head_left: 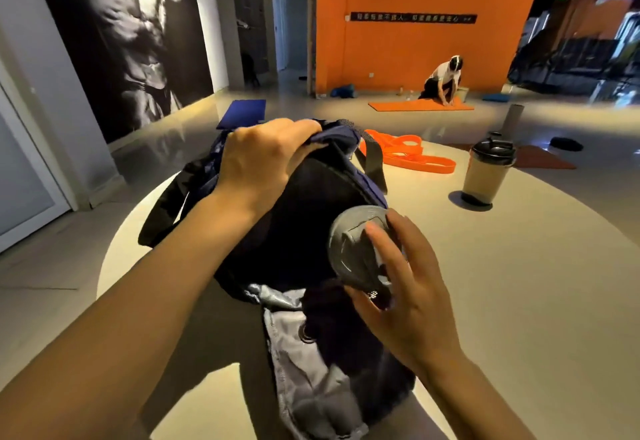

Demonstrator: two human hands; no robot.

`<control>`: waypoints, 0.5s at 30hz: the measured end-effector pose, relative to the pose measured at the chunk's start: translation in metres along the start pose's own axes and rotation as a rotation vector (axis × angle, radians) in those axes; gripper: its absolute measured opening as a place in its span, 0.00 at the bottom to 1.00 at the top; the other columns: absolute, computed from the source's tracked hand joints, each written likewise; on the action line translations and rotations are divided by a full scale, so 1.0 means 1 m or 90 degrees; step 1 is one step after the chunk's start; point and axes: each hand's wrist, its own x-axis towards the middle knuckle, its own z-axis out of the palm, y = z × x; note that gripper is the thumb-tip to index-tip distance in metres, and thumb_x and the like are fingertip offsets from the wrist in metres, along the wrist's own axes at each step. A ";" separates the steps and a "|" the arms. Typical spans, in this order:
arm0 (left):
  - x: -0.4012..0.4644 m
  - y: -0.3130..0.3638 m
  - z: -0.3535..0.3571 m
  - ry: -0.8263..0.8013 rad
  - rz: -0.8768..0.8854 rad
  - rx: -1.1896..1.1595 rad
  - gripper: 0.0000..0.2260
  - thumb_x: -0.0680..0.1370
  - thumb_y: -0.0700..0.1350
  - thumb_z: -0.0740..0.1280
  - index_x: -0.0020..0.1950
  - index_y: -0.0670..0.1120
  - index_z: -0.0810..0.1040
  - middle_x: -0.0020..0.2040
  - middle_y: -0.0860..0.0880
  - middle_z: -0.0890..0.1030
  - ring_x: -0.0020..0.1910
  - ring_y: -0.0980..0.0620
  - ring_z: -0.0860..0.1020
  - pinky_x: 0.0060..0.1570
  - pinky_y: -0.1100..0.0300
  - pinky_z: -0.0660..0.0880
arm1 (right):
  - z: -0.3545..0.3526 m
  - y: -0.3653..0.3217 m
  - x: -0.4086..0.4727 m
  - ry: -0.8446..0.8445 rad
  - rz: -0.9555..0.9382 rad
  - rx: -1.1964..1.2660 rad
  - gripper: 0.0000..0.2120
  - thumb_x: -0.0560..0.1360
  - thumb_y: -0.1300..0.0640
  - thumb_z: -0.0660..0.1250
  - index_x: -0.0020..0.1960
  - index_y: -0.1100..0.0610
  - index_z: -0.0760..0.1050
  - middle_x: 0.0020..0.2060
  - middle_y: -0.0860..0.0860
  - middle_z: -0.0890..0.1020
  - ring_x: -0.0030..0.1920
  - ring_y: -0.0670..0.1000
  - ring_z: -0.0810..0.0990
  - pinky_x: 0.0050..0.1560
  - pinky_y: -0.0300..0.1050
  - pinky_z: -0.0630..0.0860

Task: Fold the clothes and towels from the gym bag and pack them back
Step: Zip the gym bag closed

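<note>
Holding the far rim of the gym bag (311, 204) up, the left hand (258, 159) clenches the dark fabric there, while the right hand (405, 277) grasps a grey-lidded bottle (360, 249) at the bag's open mouth. The bag lies on a round table (519, 284), grey cloth (298, 353) bunched at its near end. In this single head view, the likely slip is the bottle snagging the cloth or tipping, or the rim sagging if the left hand loosens. A coffee cup (486, 173) stands well apart, safe.
</note>
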 end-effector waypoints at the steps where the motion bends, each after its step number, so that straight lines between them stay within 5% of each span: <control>1: 0.005 0.003 0.000 0.009 0.009 -0.003 0.15 0.81 0.52 0.61 0.55 0.44 0.82 0.40 0.44 0.83 0.36 0.41 0.81 0.33 0.49 0.78 | 0.005 0.006 -0.003 -0.005 0.002 -0.056 0.44 0.64 0.50 0.78 0.73 0.49 0.59 0.72 0.55 0.65 0.71 0.59 0.65 0.66 0.54 0.70; 6: 0.007 0.017 0.016 0.015 0.039 -0.009 0.16 0.80 0.52 0.60 0.53 0.43 0.82 0.39 0.42 0.83 0.35 0.41 0.81 0.31 0.48 0.78 | 0.007 0.019 -0.019 -0.055 0.028 -0.174 0.38 0.68 0.38 0.70 0.73 0.48 0.62 0.69 0.56 0.71 0.64 0.58 0.70 0.58 0.52 0.72; 10: 0.009 0.024 0.024 0.026 0.028 -0.049 0.18 0.81 0.53 0.59 0.52 0.42 0.82 0.40 0.42 0.83 0.36 0.41 0.82 0.32 0.47 0.79 | 0.006 0.031 -0.020 0.002 0.020 -0.195 0.36 0.62 0.58 0.80 0.67 0.56 0.71 0.57 0.59 0.79 0.50 0.58 0.76 0.43 0.50 0.77; 15: 0.011 0.046 0.033 0.046 0.102 -0.019 0.15 0.82 0.48 0.61 0.44 0.41 0.81 0.37 0.45 0.82 0.35 0.45 0.81 0.28 0.51 0.76 | 0.040 0.042 0.012 -0.012 0.010 -0.228 0.23 0.63 0.70 0.74 0.54 0.58 0.74 0.44 0.56 0.78 0.37 0.58 0.73 0.33 0.46 0.66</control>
